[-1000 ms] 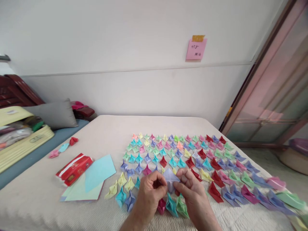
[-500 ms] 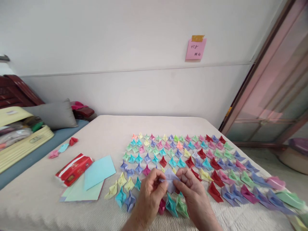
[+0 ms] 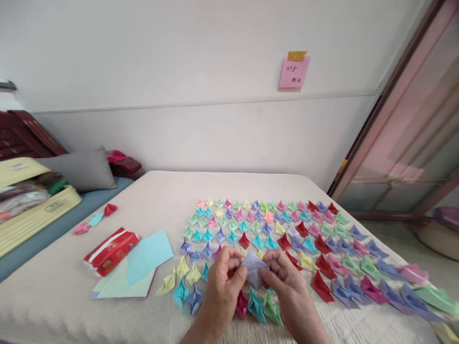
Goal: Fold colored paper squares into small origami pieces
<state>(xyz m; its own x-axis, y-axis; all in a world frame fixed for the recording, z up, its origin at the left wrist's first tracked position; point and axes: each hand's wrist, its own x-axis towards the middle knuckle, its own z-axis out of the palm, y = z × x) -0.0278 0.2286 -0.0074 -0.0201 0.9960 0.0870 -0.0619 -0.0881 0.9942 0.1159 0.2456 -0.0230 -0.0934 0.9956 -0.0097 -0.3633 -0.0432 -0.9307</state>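
Observation:
A pale lavender folded paper (image 3: pixel 254 270), roughly diamond-shaped, is held up between both hands, above the rows of paper figures. My left hand (image 3: pixel 225 289) pinches its left side, with the thumb in front. On the right side, my right hand (image 3: pixel 288 290) grips the paper between thumb and curled fingers. Just below the hands lie a dark pink figure (image 3: pixel 241 306), a teal figure (image 3: pixel 256 306) and a green figure (image 3: pixel 272 308). Part of the rows is hidden behind the hands.
Sheets of light blue paper (image 3: pixel 152 255) and pale green paper (image 3: pixel 125 282) lie beside a red packet (image 3: pixel 112 251) at left. Further left are small folded papers (image 3: pixel 95 219) and a yellow box (image 3: pixel 39 217). Several rows of folded figures stretch rightward. A pink note (image 3: pixel 294 73) hangs on the wall.
The lavender paper now shows a flatter, fuller diamond face between the fingers. The left fingers have shifted slightly upward and left. The camera view has moved slightly.

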